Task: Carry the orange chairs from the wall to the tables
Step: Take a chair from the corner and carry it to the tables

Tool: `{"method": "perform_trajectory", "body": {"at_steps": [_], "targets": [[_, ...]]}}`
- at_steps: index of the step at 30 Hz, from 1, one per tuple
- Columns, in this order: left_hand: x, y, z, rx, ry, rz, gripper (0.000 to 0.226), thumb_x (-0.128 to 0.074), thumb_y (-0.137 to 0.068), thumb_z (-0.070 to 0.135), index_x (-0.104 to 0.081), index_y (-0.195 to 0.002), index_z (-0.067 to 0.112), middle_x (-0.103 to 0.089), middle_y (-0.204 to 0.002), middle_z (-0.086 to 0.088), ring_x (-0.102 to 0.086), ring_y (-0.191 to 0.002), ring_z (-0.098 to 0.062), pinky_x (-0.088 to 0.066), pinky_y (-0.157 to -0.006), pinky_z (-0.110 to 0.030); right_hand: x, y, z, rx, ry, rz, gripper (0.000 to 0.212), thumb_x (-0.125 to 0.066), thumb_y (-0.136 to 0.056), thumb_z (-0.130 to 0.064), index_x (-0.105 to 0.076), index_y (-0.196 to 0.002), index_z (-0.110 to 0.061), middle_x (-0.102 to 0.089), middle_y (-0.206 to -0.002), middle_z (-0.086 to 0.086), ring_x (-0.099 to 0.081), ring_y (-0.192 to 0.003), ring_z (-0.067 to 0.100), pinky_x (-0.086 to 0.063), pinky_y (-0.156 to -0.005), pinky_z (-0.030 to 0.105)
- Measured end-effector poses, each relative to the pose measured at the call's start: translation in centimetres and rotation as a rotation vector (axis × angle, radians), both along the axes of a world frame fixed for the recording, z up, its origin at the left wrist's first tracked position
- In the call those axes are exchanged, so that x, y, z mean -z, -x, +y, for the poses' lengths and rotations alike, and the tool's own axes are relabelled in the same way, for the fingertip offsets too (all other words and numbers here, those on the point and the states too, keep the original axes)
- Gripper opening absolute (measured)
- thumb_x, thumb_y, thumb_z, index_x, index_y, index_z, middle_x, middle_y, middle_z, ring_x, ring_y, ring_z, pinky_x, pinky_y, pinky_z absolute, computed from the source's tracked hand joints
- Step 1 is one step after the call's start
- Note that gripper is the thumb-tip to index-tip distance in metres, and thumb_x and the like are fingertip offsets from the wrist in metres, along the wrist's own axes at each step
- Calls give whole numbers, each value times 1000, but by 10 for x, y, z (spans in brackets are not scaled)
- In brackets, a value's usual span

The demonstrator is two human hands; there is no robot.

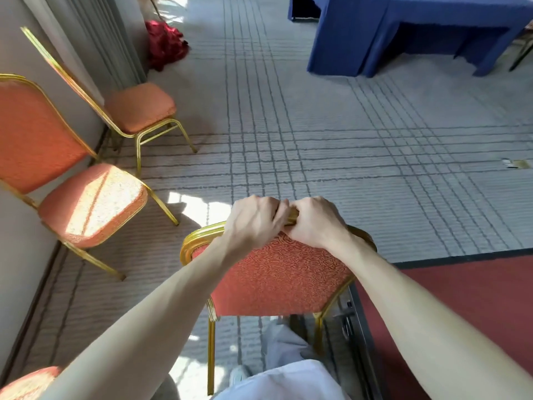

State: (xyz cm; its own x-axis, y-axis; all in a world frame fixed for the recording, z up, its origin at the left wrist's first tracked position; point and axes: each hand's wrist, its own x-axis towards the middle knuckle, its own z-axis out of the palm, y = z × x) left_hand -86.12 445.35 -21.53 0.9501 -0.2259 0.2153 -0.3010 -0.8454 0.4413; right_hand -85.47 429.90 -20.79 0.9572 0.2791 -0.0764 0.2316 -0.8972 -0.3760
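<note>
An orange chair (277,278) with a gold metal frame is right in front of me, its padded back facing me. My left hand (253,220) and my right hand (314,222) grip the top rail of its backrest side by side, fingers curled over the gold bar. Its seat is hidden behind the backrest. Two more orange chairs stand against the wall on the left: a near chair (86,203) in a sun patch and a far chair (138,108). A table (403,33) draped in blue cloth stands at the top right.
Grey lined carpet (317,125) stretches between me and the table. A red cloth heap (164,44) lies by the wall at the back. A red carpet strip (461,313) lies at lower right. Part of another orange seat (26,382) shows at bottom left. My legs are below the chair.
</note>
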Motion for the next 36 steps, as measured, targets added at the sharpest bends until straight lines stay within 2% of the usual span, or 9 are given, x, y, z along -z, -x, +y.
{"method": "perform_trajectory", "body": {"at_steps": [3,9,12,15,17,22,30,33,36], "targets": [[-2,-38,-4,-9,4,-1,47,-40,-101,40,-35,-58,21,-66,-73,-15,-62,-75,-42,-45,-62,-40,-1,-38,-2,-2,-14,-28,32,-60,-79,-47,-47,-60,-25,-67,-70,2,-63,-70,30,-42,-58,29],[8,-140,-1,-11,-92,48,50,-22,-99,47,-52,-77,14,-67,-79,-11,-62,-81,-37,-37,-62,-36,5,-138,1,-53,-29,-73,30,-61,-76,-50,-65,-78,-20,-72,-80,7,-67,-78,32,-46,-62,30],[7,-197,-8,-61,-106,114,50,-26,-102,44,-51,-74,10,-66,-78,-12,-62,-82,-35,-31,-63,-34,5,-194,-5,-91,-6,-44,35,-63,-77,-49,-70,-87,-16,-73,-83,10,-68,-80,32,-44,-62,30],[0,-238,-22,-40,-125,147,46,-30,-104,39,-43,-66,15,-66,-79,-11,-62,-82,-36,-34,-63,-35,2,-238,-17,-119,-20,13,31,-63,-78,-44,-68,-88,-16,-73,-87,10,-68,-83,31,-43,-63,29],[-5,-267,-39,0,-150,130,45,-31,-104,36,-39,-64,19,-67,-81,-10,-62,-83,-34,-39,-64,-36,-3,-265,-34,-114,-32,41,27,-64,-79,-41,-67,-89,-16,-73,-88,10,-68,-84,31,-43,-63,28],[-8,-339,-95,192,-244,-2,39,-30,-103,37,-57,-84,17,-68,-86,-4,-63,-82,-29,-32,-59,-32,-16,-313,-92,-16,-12,21,26,-63,-81,-39,-68,-90,-15,-73,-89,10,-68,-86,30,-40,-63,27],[-33,-437,-192,426,-179,-153,38,-33,-101,39,-42,-68,22,-70,-81,-6,-64,-77,-29,-37,-59,-31,-49,-368,-179,194,17,-90,29,-63,-82,-43,-67,-84,-14,-72,-85,9,-67,-80,28,-44,-65,28],[-27,-473,-224,541,-219,-179,47,-18,-95,47,-48,-71,19,-69,-79,-5,-63,-74,-28,-32,-56,-30,-39,-390,-207,263,59,-149,29,-60,-82,-44,-65,-83,-15,-72,-83,7,-69,-80,27,-51,-69,32],[-16,-500,-246,657,-222,-263,58,-6,-87,49,-53,-72,18,-69,-77,-4,-64,-72,-28,-30,-55,-29,-21,-409,-227,301,108,-158,29,-60,-82,-45,-65,-81,-16,-72,-81,5,-70,-80,26,-50,-69,31]]}}
